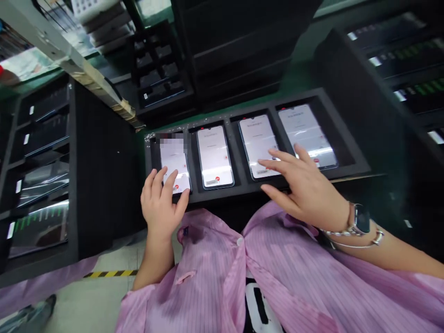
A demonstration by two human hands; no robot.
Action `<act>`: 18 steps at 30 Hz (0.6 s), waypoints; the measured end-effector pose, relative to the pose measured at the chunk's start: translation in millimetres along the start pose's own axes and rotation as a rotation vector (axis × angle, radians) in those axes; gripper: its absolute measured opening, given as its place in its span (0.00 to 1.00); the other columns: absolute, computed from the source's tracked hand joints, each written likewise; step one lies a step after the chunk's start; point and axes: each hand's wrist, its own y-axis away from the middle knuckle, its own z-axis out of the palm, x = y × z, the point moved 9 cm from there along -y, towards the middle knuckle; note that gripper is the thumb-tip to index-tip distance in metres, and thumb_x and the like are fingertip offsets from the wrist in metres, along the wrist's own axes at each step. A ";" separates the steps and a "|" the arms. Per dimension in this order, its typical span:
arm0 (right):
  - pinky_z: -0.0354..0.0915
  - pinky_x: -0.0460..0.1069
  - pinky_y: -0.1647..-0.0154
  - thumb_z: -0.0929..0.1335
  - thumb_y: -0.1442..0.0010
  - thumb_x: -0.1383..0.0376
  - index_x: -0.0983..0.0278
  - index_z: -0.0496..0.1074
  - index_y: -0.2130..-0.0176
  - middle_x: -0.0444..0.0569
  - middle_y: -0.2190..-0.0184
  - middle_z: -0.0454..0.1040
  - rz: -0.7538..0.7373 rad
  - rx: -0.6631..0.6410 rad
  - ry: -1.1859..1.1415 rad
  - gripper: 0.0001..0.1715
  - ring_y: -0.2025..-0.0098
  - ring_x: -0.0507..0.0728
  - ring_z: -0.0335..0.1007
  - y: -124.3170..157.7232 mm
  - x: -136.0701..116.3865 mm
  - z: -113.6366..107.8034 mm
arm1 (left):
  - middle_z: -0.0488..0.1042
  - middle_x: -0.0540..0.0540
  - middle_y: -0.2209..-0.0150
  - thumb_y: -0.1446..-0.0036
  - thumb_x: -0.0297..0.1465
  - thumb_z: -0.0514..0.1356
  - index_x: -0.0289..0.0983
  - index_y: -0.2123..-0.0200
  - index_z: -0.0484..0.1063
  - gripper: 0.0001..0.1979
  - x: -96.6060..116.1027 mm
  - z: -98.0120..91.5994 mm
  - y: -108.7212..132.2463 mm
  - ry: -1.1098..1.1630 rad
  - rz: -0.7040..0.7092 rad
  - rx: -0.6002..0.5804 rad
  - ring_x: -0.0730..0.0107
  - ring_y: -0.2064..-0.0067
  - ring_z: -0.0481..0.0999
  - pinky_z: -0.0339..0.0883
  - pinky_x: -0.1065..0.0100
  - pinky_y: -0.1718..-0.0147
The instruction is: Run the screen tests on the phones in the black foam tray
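Observation:
Several smartphones with lit white screens lie face up in a row, each in its own slot of a black foam tray (169, 121). My left hand (161, 199) is over the lower part of the leftmost phone (176, 155), fingers apart and holding nothing. Beside it, the second phone (214, 155) shows in full, with a red round button near its bottom. My right hand (301, 182) spreads its fingers over the lower end of the third phone (256, 138) and next to the fourth phone (301, 127). Whether the fingertips touch the glass I cannot tell.
On the left stands a stack of black trays (74, 185) with dark-screened phones. Another black tray stack (378, 106) with phones rises at the right. Behind are a smaller phone tray (163, 104), a dark block of trays (239, 51) and a pale metal post (79, 60).

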 end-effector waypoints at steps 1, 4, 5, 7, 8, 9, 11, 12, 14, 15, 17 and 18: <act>0.54 0.77 0.27 0.65 0.25 0.58 0.67 0.65 0.37 0.58 0.44 0.77 0.048 0.020 0.029 0.24 0.33 0.71 0.67 4.8 9.7 -4.3 | 0.75 0.37 0.37 0.34 0.40 0.63 0.39 0.40 0.76 0.22 -0.3 0.1 -0.4 -0.001 0.005 0.007 0.45 0.31 0.69 0.63 0.51 0.33; 0.54 0.79 0.29 0.65 0.26 0.57 0.66 0.66 0.38 0.58 0.44 0.77 0.117 0.037 0.065 0.23 0.34 0.73 0.68 15.5 28.8 -11.3 | 0.75 0.37 0.37 0.35 0.40 0.64 0.41 0.41 0.76 0.21 -2.9 0.7 -1.1 0.005 0.002 0.013 0.45 0.31 0.68 0.64 0.50 0.33; 0.54 0.79 0.28 0.65 0.26 0.57 0.65 0.66 0.38 0.57 0.44 0.77 0.123 0.043 0.060 0.23 0.34 0.73 0.68 18.2 32.9 -14.5 | 0.75 0.37 0.37 0.36 0.40 0.64 0.41 0.41 0.76 0.21 -3.7 0.8 -1.3 0.011 0.002 0.013 0.44 0.31 0.68 0.64 0.49 0.33; 0.54 0.77 0.27 0.66 0.27 0.57 0.63 0.67 0.38 0.56 0.45 0.78 0.145 0.101 0.060 0.22 0.35 0.71 0.70 24.9 42.4 -27.2 | 0.75 0.37 0.37 0.37 0.39 0.65 0.42 0.41 0.76 0.22 -4.8 1.0 -1.4 0.023 0.001 0.021 0.43 0.31 0.69 0.64 0.48 0.34; 0.54 0.76 0.27 0.67 0.28 0.57 0.61 0.68 0.39 0.55 0.46 0.78 0.173 0.143 0.075 0.21 0.36 0.70 0.71 29.6 49.3 -35.6 | 0.75 0.38 0.38 0.37 0.39 0.65 0.42 0.41 0.77 0.21 -5.2 1.2 -1.5 0.026 -0.002 0.026 0.43 0.31 0.69 0.64 0.47 0.34; 0.54 0.76 0.27 0.67 0.29 0.58 0.60 0.69 0.40 0.54 0.47 0.79 0.210 0.181 0.098 0.20 0.37 0.69 0.72 35.2 57.6 -43.6 | 0.76 0.38 0.39 0.37 0.39 0.65 0.42 0.42 0.77 0.21 -5.4 1.3 -1.6 0.028 -0.007 0.035 0.42 0.32 0.69 0.64 0.47 0.34; 0.53 0.76 0.27 0.68 0.29 0.57 0.60 0.71 0.43 0.53 0.49 0.80 0.285 0.231 0.142 0.18 0.39 0.70 0.74 47.2 75.6 -55.4 | 0.77 0.38 0.40 0.38 0.38 0.66 0.43 0.42 0.77 0.21 -5.3 1.0 -1.9 0.031 -0.015 0.060 0.42 0.33 0.71 0.65 0.46 0.34; 0.53 0.77 0.27 0.68 0.29 0.57 0.60 0.71 0.43 0.53 0.50 0.80 0.312 0.234 0.149 0.18 0.39 0.70 0.74 52.3 83.9 -57.8 | 0.77 0.38 0.40 0.38 0.37 0.66 0.42 0.43 0.77 0.21 -4.7 0.7 -2.1 0.029 -0.013 0.072 0.42 0.33 0.71 0.65 0.46 0.34; 0.53 0.79 0.28 0.68 0.29 0.56 0.60 0.72 0.44 0.53 0.50 0.80 0.332 0.222 0.139 0.18 0.39 0.71 0.74 58.8 95.2 -58.7 | 0.77 0.37 0.40 0.38 0.37 0.66 0.41 0.42 0.77 0.21 -3.7 -0.9 -2.4 0.020 0.000 0.088 0.42 0.34 0.71 0.65 0.46 0.34; 0.53 0.79 0.28 0.68 0.29 0.56 0.60 0.72 0.44 0.54 0.49 0.80 0.334 0.227 0.124 0.18 0.39 0.71 0.74 60.6 98.0 -60.0 | 0.76 0.36 0.40 0.38 0.36 0.66 0.41 0.42 0.76 0.21 -3.7 -1.8 -2.6 0.021 0.007 0.086 0.41 0.33 0.71 0.65 0.45 0.33; 0.55 0.77 0.27 0.69 0.30 0.58 0.61 0.72 0.43 0.55 0.48 0.79 0.341 0.292 0.073 0.19 0.38 0.70 0.73 63.4 98.5 -69.0 | 0.74 0.35 0.38 0.38 0.36 0.67 0.41 0.41 0.75 0.22 -5.1 -4.4 -2.5 0.057 0.010 0.063 0.41 0.32 0.68 0.63 0.44 0.32; 0.56 0.75 0.27 0.70 0.31 0.59 0.61 0.72 0.42 0.56 0.47 0.79 0.344 0.350 0.043 0.20 0.39 0.69 0.74 64.9 96.6 -76.8 | 0.73 0.34 0.37 0.37 0.35 0.67 0.41 0.40 0.74 0.23 -6.1 -6.2 -2.3 0.092 0.004 0.047 0.41 0.31 0.67 0.62 0.44 0.32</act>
